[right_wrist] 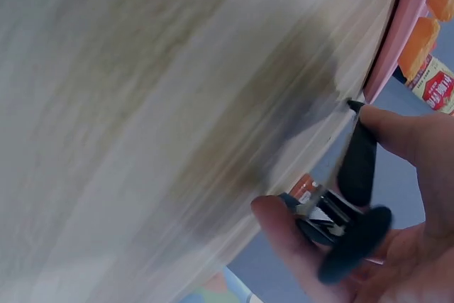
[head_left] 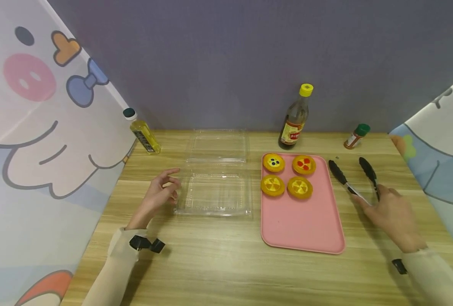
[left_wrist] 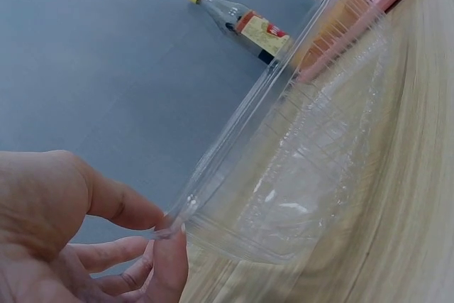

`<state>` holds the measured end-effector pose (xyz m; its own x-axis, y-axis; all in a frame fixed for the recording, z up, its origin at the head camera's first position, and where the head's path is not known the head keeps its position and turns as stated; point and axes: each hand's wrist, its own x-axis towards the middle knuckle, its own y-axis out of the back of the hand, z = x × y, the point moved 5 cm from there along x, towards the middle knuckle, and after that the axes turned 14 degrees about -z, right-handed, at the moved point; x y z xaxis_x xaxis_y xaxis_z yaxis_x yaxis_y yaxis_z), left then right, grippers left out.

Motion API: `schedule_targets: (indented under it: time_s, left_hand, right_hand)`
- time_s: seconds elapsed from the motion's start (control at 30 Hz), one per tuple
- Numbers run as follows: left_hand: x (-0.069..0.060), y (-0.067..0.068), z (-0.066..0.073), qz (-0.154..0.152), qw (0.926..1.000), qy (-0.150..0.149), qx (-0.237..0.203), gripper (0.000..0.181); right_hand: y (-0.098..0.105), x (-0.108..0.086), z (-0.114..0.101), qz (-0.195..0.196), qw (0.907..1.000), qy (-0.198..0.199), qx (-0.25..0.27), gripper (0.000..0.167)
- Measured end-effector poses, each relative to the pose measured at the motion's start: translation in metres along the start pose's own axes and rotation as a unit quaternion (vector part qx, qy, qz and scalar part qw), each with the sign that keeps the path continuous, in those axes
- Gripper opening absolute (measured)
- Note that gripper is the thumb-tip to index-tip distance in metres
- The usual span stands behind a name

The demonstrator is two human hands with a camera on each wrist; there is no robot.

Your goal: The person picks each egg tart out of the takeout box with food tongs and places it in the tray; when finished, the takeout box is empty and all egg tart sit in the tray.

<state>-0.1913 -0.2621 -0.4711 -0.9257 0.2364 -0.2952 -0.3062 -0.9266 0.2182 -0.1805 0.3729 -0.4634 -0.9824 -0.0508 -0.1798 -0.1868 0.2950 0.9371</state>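
A clear plastic clamshell box (head_left: 218,213) lies with its lid (head_left: 216,160) folded back. My left hand (head_left: 161,191) is at the box's left edge; in the left wrist view the thumb and a finger pinch the rim corner of the box (left_wrist: 284,204). On the right, my right hand (head_left: 391,214) holds metal tongs (head_left: 339,173) with black tips, their arms spread apart and pointing away from me. The right wrist view shows thumb and fingers on either side of the tongs (right_wrist: 358,164). Between the hands, a pink tray (head_left: 303,225) bears several tarts (head_left: 300,188) in its far part.
A sauce bottle (head_left: 293,123) with a yellow cap stands behind the tray. At the far left is an oil bottle (head_left: 145,136), and a green-capped spice jar (head_left: 356,137) stands at the far right. A grey partition (head_left: 226,63) rises along the table's back edge.
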Motion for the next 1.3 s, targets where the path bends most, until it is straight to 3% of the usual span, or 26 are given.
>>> schedule_targets:
  time_s: [0.27,0.6,0.7,0.87,0.93,1.03,1.17,1.3]
  left_hand:
    - [0.000,0.000,0.001,-0.005,0.9999,0.000,0.010,0.057]
    - [-0.001,0.000,0.002,-0.013,0.9998,-0.004,0.015,0.059]
    - [-0.002,0.001,0.005,-0.007,0.9993,-0.007,0.037,0.059]
    - [-0.006,0.004,0.012,0.022,0.9929,-0.012,0.116,0.060]
    - [-0.007,0.002,0.016,0.039,0.9880,-0.028,0.147,0.060]
    - [-0.010,-0.004,0.025,0.068,0.9760,-0.076,0.192,0.061]
    - [-0.011,-0.021,0.043,0.097,0.9458,-0.156,0.268,0.064]
    - [-0.009,-0.044,0.057,0.078,0.9137,-0.217,0.335,0.071]
  right_hand:
    - [-0.008,-0.002,0.002,-0.020,0.9993,-0.030,-0.005,0.079]
    - [-0.006,-0.006,0.001,-0.018,0.9990,-0.036,-0.018,0.089]
    - [-0.002,-0.007,-0.003,-0.004,0.9992,-0.033,-0.023,0.092]
    - [0.006,-0.010,-0.016,0.043,0.9989,0.002,-0.017,0.083]
    - [0.010,-0.012,-0.026,0.057,0.9980,0.025,-0.008,0.079]
    - [0.017,-0.015,-0.046,0.074,0.9949,0.069,0.001,0.074]
    - [0.025,-0.018,-0.077,0.109,0.9840,0.141,0.005,0.066]
    - [0.028,-0.018,-0.108,0.115,0.9714,0.207,0.013,0.063]
